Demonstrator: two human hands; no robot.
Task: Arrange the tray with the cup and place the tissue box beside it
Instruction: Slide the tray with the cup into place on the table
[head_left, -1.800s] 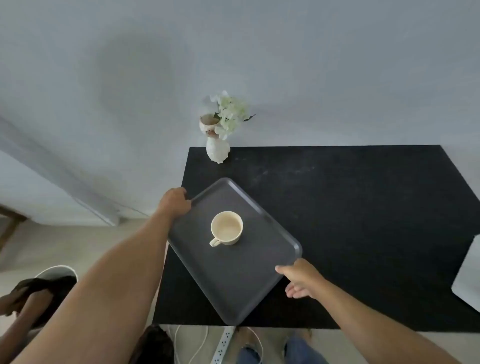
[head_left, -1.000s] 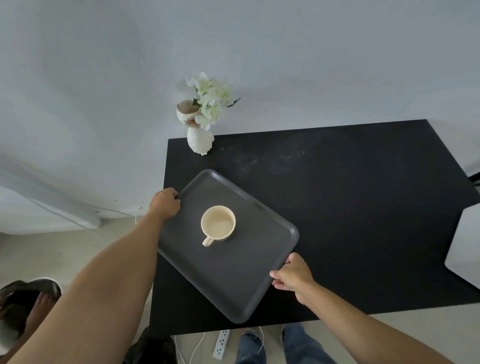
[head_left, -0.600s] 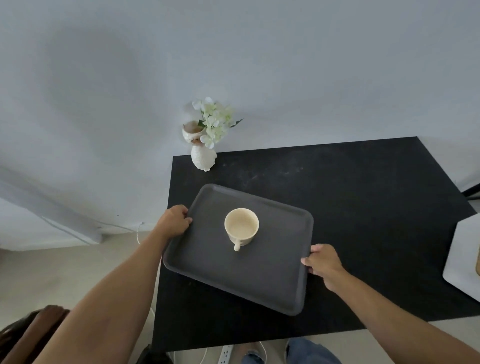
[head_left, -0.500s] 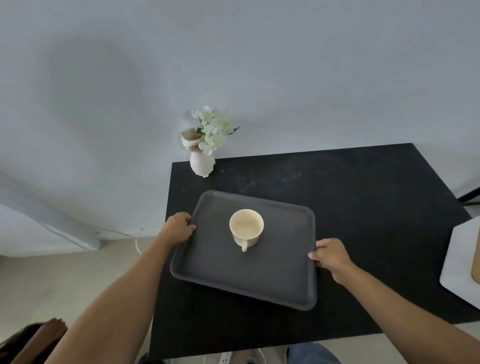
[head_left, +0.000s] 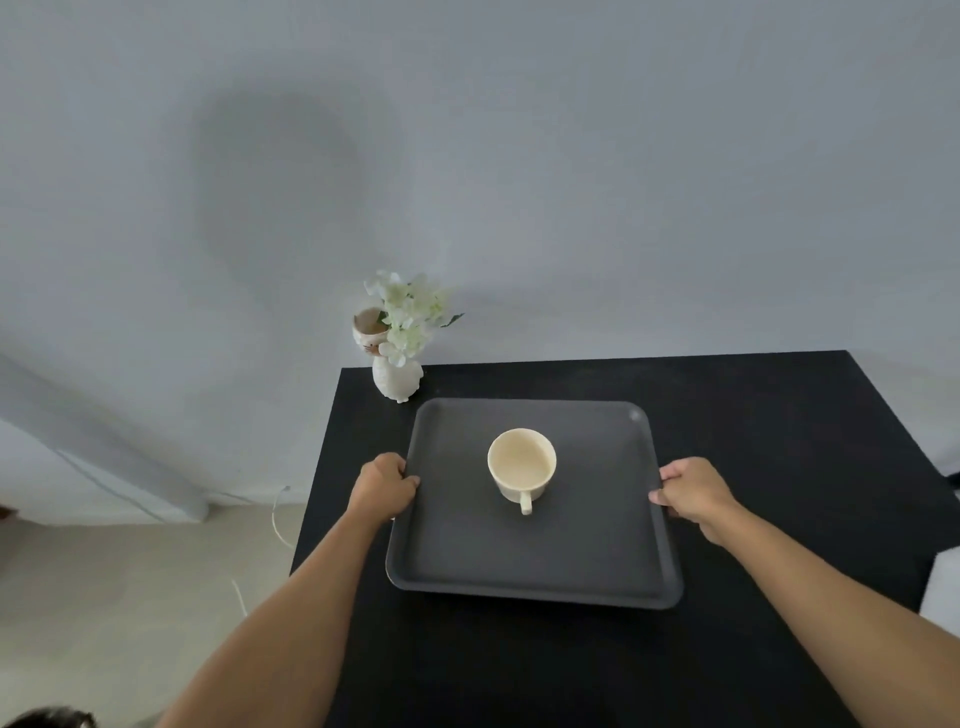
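Tray (head_left: 535, 551): dark, squared up on black table (head_left: 779, 415), toward its 9 o'clock side; can't tell if it's fully down yet.
Cup (head_left: 521, 464): upright mid-tray, handle at 6 o'clock.
L hand (head_left: 383, 487): fingers curled tight on tray's 9 o'clock rim.
R hand (head_left: 693, 493): closed on 3 o'clock rim.
Vase (head_left: 397, 380): w/ flowers, just off tray's 11 o'clock corner, not touching.
Tissue box: not in view.
My call: keep it level, lower both sides evenly so cup doesn't slide; don't nudge fwd into vase.

Both forearms are bare to the frame's edge, with no sleeves, watch or rings visible.
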